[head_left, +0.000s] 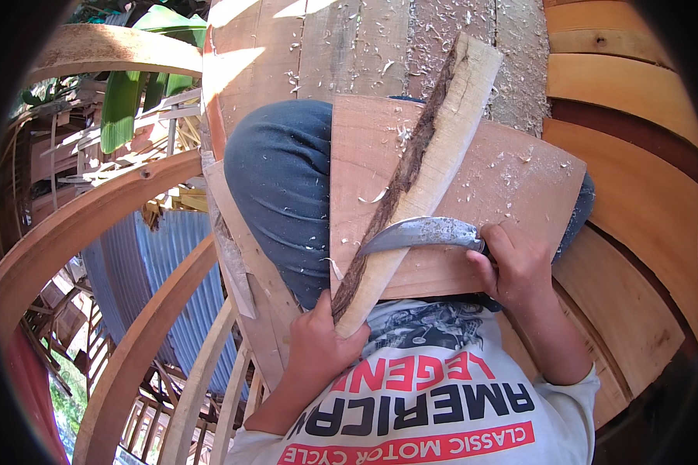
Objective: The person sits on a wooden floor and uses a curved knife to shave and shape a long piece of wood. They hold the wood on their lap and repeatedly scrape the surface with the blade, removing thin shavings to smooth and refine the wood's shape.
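My left hand (323, 341) is closed around the near end of a long piece of wood (434, 167), pale on one side with rough dark bark along its left edge. The piece slants away from me to the upper right. In my right hand (516, 263) is a curved knife (430, 232), gripped near its blade; most of the handle is hidden by the fingers. Its blade lies across the wood, with the tip at the bark edge. Under both is a flat reddish board (527, 194) resting across my lap, with thin shavings on it.
Shavings are scattered over the plank floor (326, 54) ahead. Wide wooden slats (628, 155) rise on the right, curved wooden rails (124, 182) on the left. Beyond the rails are corrugated metal sheets (171, 271), scrap wood and green leaves (120, 108). My bent knee (275, 178) shows left of the board.
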### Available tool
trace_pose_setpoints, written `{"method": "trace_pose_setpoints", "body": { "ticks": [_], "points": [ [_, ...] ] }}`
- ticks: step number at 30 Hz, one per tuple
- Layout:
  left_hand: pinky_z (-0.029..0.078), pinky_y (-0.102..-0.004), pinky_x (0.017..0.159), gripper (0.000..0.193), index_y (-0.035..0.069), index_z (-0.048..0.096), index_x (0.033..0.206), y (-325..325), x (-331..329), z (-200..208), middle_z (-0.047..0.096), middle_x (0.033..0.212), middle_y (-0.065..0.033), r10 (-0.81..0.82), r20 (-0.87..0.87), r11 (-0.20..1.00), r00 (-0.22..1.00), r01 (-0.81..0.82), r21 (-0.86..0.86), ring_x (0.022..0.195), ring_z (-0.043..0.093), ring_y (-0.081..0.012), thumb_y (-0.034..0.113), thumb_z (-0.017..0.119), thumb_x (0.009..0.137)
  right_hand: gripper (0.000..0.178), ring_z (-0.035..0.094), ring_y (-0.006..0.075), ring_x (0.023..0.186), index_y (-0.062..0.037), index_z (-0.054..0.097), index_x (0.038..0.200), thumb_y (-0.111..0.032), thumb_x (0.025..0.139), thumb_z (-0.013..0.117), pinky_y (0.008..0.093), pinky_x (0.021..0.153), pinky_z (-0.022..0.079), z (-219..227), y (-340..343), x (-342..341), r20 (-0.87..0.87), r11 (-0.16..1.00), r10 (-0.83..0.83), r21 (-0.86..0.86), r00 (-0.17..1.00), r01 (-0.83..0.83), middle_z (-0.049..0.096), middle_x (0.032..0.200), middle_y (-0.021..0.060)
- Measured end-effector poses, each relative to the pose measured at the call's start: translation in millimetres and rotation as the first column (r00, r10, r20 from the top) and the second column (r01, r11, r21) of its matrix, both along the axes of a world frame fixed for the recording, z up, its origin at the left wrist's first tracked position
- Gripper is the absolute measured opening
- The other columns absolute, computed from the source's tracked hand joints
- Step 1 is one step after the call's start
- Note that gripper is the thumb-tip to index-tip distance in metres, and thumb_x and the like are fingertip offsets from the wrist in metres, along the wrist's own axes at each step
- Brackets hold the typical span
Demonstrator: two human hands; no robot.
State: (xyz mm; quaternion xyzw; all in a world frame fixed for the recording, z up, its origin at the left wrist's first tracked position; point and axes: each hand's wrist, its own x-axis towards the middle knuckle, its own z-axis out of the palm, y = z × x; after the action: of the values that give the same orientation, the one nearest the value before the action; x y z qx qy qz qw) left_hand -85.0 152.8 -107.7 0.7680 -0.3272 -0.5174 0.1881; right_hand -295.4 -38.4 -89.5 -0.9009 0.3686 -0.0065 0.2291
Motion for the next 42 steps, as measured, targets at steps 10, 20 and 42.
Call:
{"method": "trace_pose_setpoints", "body": {
  "ticks": [10, 20, 42],
  "points": [
    [0.051, -0.0466, 0.059, 0.044, -0.002, 0.055, 0.099, 6, -2, 4, 0.062, 0.068, -0.0225, -0.022, 0.046, 0.997, 0.999, 0.018, 0.071, 0.063, 0.063, -0.0414, 0.023, 0.072, 0.067, 0.020, 0.060, 0.0297, 0.057, -0.0045, 0.060, 0.091, -0.024, 0.089, 0.064, 0.0371, 0.052, 0.046, 3, -27, -13, 0.025, 0.959, -0.270, -0.083, 0.963, 0.271, 0.057, 0.065, 0.0144],
    [0.051, -0.0305, 0.048, 0.024, -0.002, 0.058, 0.091, 2, -5, 0, 0.065, 0.065, -0.0103, -0.023, 0.029, 0.999, 0.999, 0.023, -0.025, 0.049, 0.064, -0.0186, 0.004, 0.067, 0.070, 0.023, 0.058, 0.0253, 0.053, -0.0073, 0.060, 0.087, -0.027, 0.083, 0.070, 0.0361, 0.048, 0.045, 7, 15, 0, 0.035, 0.985, -0.098, 0.142, 0.995, 0.092, 0.054, 0.064, 0.0078],
    [0.049, -0.0283, 0.045, 0.025, -0.005, 0.058, 0.094, -3, -4, 2, 0.064, 0.062, -0.0095, -0.041, 0.115, 0.991, 0.993, 0.055, -0.124, 0.047, 0.062, -0.0155, 0.005, 0.068, 0.074, 0.017, 0.058, 0.0293, 0.052, -0.0022, 0.059, 0.099, -0.017, 0.090, 0.063, 0.0358, 0.049, 0.044, 9, 11, -24, -0.021, 0.928, -0.370, -0.042, 0.929, 0.369, 0.056, 0.064, 0.0142]
  ]
}}
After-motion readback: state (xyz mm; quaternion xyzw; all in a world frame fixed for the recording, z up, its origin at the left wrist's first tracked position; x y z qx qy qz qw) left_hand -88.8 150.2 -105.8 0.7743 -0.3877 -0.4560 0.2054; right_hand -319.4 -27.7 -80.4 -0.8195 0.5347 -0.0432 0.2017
